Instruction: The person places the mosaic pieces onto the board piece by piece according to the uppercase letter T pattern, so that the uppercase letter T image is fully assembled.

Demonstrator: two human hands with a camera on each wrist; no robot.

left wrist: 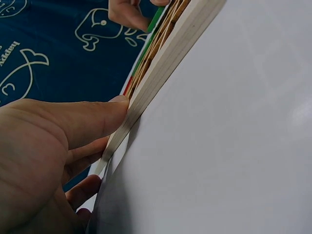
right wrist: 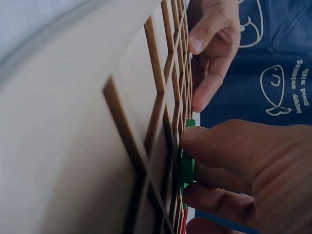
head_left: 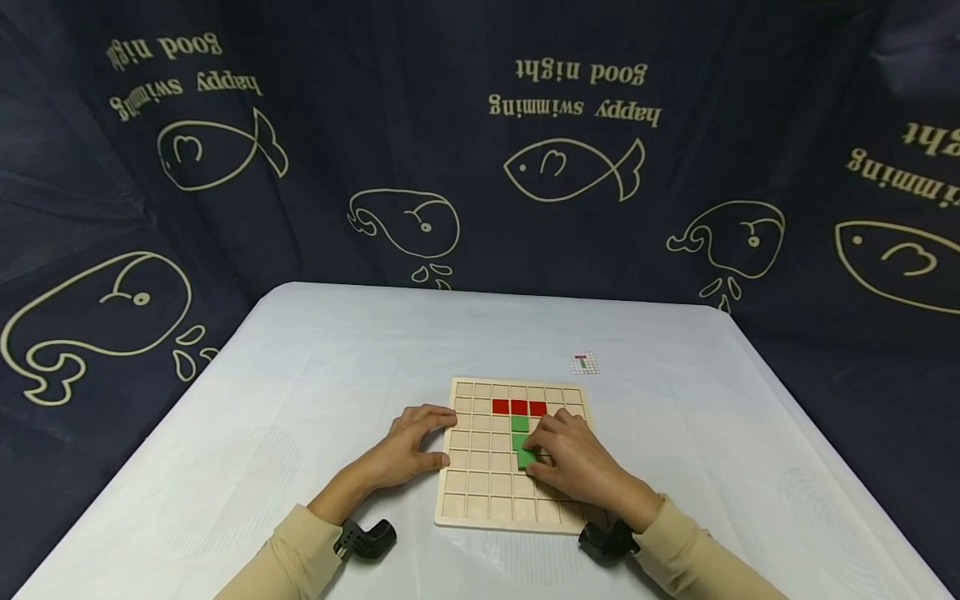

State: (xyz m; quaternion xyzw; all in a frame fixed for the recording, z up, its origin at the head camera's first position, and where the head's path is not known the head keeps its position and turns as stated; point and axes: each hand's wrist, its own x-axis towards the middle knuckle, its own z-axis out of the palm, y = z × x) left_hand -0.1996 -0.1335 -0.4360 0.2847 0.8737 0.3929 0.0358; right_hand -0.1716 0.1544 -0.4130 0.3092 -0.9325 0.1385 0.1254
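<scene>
A wooden grid board lies on the table, its square cells divided by thin ridges. Three red square tiles form a row near its far side, and green square tiles run down from the middle one. My right hand pinches the nearest green tile between thumb and fingers; the right wrist view shows this green tile at the board's surface, slightly askew in the head view. At the board's left edge, my left hand touches the rim with its thumb and extended fingers.
A small printed card with a red and green grid pattern lies beyond the board's far right corner. White cloth covers the table. Behind it hangs a dark blue curtain with fish and whale drawings.
</scene>
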